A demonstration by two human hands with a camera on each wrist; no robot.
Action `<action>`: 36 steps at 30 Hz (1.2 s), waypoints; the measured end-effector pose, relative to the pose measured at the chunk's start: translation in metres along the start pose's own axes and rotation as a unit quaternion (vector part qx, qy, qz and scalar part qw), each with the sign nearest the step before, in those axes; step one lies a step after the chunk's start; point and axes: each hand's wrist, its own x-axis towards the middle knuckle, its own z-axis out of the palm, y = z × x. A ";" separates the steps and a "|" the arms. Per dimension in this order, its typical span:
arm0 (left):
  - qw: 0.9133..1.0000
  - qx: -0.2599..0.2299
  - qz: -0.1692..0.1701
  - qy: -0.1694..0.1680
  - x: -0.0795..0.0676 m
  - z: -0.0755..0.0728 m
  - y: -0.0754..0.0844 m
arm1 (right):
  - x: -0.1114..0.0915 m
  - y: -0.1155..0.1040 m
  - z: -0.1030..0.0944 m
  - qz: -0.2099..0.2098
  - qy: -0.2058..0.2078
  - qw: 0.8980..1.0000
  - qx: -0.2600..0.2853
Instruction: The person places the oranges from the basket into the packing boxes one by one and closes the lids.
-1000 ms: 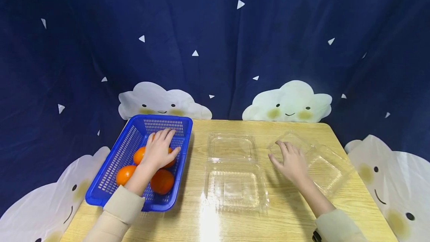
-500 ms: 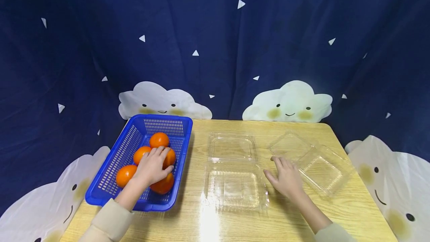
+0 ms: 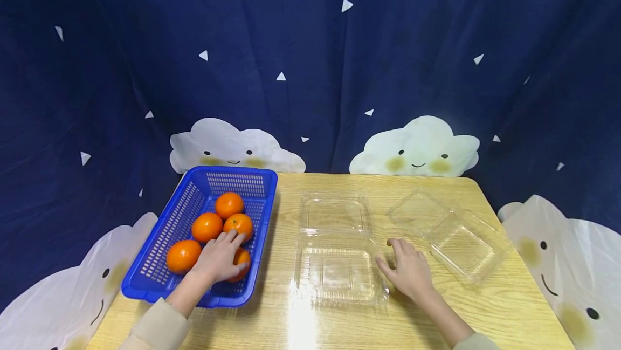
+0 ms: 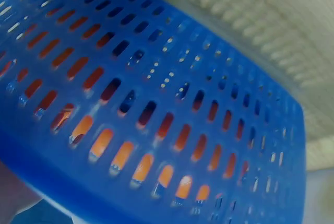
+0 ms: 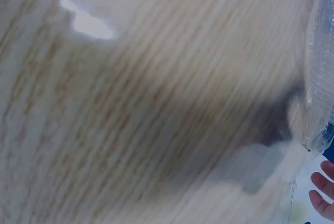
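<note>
Inside the basket [image 3: 237, 169], the left hand [image 3: 217, 261] covers the near-right orange [image 3: 242, 256], thumb apart, grip indeterminable; wrapping evenly should prevent slipping. The right hand [image 3: 409, 270], thumb and fingers parted, hovers beside the clear container [image 3: 339, 272].

Bright orange fruits [image 3: 207, 227], blue basket [image 3: 262, 237], transparent containers [image 3: 337, 274], yellowish wood-grained table [image 3: 271, 323], navy curtain [image 3: 310, 32] with white triangles [image 3: 346, 5]

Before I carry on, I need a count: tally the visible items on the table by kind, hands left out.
Round, glossy orange fruits: 5
Open, clear plastic hinged containers: 2
Rectangular blue plastic basket: 1
Total: 8
</note>
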 end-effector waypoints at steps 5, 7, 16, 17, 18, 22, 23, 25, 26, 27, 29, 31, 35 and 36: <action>1.000 0.002 -0.001 -0.004 -0.003 0.006 -0.002 | -0.003 -0.002 0.002 0.010 -0.005 1.000 0.006; 1.000 0.000 -0.003 -0.006 -0.004 0.008 -0.002 | -0.004 -0.003 0.003 0.013 -0.009 1.000 0.008; 1.000 -0.012 -0.001 0.002 -0.008 0.014 -0.003 | -0.007 -0.004 0.009 0.023 -0.023 0.999 0.009; 1.000 -0.014 -0.002 0.000 -0.009 0.015 -0.003 | -0.007 -0.004 0.010 0.024 -0.024 0.999 0.009; 1.000 -0.015 -0.004 -0.001 -0.009 0.015 -0.003 | -0.007 -0.004 0.011 0.024 -0.025 0.999 0.008; 1.000 -0.025 -0.012 -0.015 -0.010 0.017 -0.002 | -0.008 -0.004 0.012 0.026 -0.038 0.999 0.003; 0.999 -0.028 -0.014 -0.017 -0.010 0.017 -0.002 | -0.009 -0.004 0.012 0.027 -0.042 0.999 0.003; 0.999 -0.032 -0.015 -0.018 -0.010 0.017 -0.002 | -0.009 -0.004 0.012 0.028 -0.050 0.998 0.004; 0.999 -0.033 -0.014 -0.017 -0.010 0.018 -0.002 | -0.008 -0.004 0.012 0.028 -0.053 0.998 0.006; 0.999 -0.033 -0.013 -0.015 -0.010 0.018 -0.002 | -0.008 -0.004 0.012 0.027 -0.056 0.998 0.007; 0.999 -0.032 -0.011 -0.010 -0.011 0.019 -0.002 | -0.008 -0.004 0.012 0.025 -0.058 0.998 0.010; 0.999 -0.031 -0.010 -0.005 -0.011 0.020 -0.002 | -0.008 -0.005 0.011 0.024 -0.059 0.998 0.012; 1.000 -0.029 -0.006 0.006 -0.011 0.022 -0.001 | -0.007 -0.005 0.011 0.020 -0.061 0.998 0.012; 1.000 -0.029 -0.004 0.009 -0.011 0.022 -0.001 | -0.007 -0.006 0.011 0.018 -0.061 0.998 0.011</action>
